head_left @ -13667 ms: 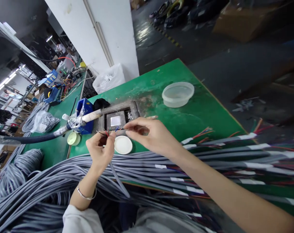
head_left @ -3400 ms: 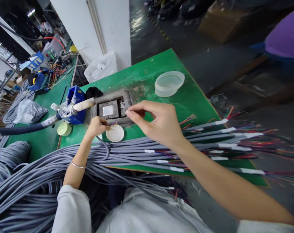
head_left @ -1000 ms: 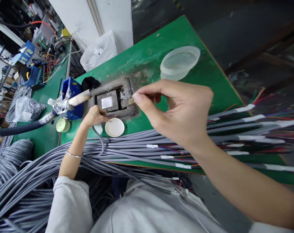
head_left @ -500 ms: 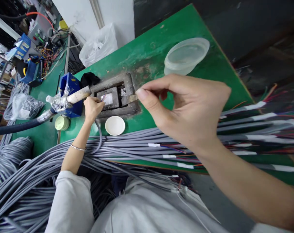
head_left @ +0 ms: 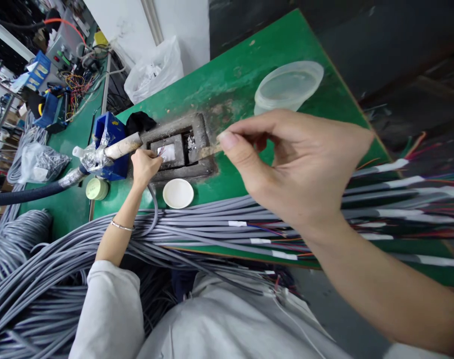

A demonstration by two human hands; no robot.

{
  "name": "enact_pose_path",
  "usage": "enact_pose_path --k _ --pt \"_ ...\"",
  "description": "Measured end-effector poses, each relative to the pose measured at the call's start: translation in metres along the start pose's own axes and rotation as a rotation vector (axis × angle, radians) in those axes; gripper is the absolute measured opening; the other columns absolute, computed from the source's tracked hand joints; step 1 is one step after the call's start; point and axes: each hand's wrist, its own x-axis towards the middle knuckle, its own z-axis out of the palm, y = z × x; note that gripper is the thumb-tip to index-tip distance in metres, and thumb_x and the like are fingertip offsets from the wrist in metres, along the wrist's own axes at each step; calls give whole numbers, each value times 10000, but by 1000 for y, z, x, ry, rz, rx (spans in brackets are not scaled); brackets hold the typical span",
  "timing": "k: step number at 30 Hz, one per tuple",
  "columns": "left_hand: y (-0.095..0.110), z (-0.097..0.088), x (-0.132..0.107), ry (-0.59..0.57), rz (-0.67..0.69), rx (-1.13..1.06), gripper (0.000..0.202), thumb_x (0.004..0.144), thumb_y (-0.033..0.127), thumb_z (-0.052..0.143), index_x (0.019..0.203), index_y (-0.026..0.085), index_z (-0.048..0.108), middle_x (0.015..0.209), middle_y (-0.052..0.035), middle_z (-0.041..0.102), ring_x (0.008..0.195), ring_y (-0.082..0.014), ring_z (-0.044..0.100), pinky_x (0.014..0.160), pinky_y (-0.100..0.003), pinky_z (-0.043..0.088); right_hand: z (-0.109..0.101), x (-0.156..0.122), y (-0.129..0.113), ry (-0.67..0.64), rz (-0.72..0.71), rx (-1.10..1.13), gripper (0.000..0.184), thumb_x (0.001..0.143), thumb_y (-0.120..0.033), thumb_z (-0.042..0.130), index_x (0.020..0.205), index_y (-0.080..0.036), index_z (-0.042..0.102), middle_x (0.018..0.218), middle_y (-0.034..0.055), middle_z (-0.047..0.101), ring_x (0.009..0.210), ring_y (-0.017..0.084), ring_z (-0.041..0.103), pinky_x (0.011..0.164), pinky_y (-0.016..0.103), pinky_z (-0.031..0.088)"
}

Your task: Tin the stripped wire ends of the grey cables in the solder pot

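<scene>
My left hand (head_left: 144, 168) is closed around the end of a grey cable (head_left: 154, 202), whose thin wire ends poke out past the fingers. Those ends are above the shiny silver square (head_left: 167, 152) in a grimy solder pot (head_left: 202, 130); whether they touch it I cannot tell. Between thumb and forefinger, my right hand (head_left: 298, 167) pinches a thin, flat, brownish strip (head_left: 209, 150). The strip's far end points at the pot's right side, beside a slot with silvery crumbs (head_left: 190, 143).
A taped hose nozzle (head_left: 122, 146) and blue bin (head_left: 109, 129) stand left of the pot. Nearby are a white round lid (head_left: 178, 193), a pale green tub (head_left: 97, 189) and a clear plastic bowl (head_left: 287, 87). Grey cables (head_left: 197, 219) run along the front edge.
My right hand has shifted slightly right with the strip, and more of the strip shows. My left hand stays by the pot with the cable.
</scene>
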Motion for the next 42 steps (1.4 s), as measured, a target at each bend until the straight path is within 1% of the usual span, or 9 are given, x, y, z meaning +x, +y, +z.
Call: enact_pose_path --k 3,7,11,15,19,25,28,32,42 --pt "10 -17 -15 52 10 -186 104 586 228 614 549 133 633 522 -2 571 579 -147 541 558 -247 374 0 1 1 21 -24 6 137 806 -181 578 673 -204 602 590 -21 597 517 102 518 515 259 416" --pt "24 -40 -48 87 0 -603 223 575 310 663 472 160 534 441 55 412 428 -64 327 435 -233 241 2 4 0 21 -38 -10 122 789 -191 593 672 -223 608 568 -29 593 492 103 513 491 249 421" --pt "35 -49 -77 93 -49 -903 276 538 307 702 450 170 479 416 77 312 392 -33 198 403 -232 155 4 4 0 8 -86 3 127 772 -178 606 652 -220 606 542 -31 581 464 98 503 462 241 406" --pt "43 -53 -93 43 -92 -1032 325 498 321 722 424 178 440 400 80 278 379 -24 162 383 -227 127 7 3 0 -1 -102 33 117 759 -162 612 655 -213 606 547 -30 591 454 98 502 442 235 397" --pt "46 -55 -101 9 -106 -1079 376 471 380 751 417 184 434 390 79 276 364 -23 157 363 -221 116 8 1 -2 -65 -65 95 109 759 -162 601 662 -210 612 552 -28 599 464 98 512 446 224 412" --pt "43 -54 -106 0 -75 -1100 308 503 370 762 442 185 523 379 76 302 361 -37 210 369 -224 168 9 -2 -7 -284 7 210 64 717 -177 616 763 -197 655 619 -10 628 541 115 564 517 237 472" --pt "45 -53 -111 91 -9 -1082 186 526 304 759 501 199 608 428 56 407 404 -59 300 410 -232 249 11 -4 -7 -323 17 303 45 717 -171 626 745 -181 659 651 6 654 563 117 574 547 249 488" --pt "48 -52 -118 253 112 -970 115 569 249 742 522 228 639 528 22 534 506 -107 428 476 -257 327 13 -7 -7 -306 1 409 56 717 -141 618 703 -182 654 638 4 660 554 116 577 534 249 491" --pt "47 -52 -128 445 337 -757 79 658 183 716 606 226 676 547 10 576 508 -105 465 470 -241 338 12 -7 -7 -349 -23 430 76 726 -108 621 716 -164 672 603 8 644 557 115 580 546 245 474"
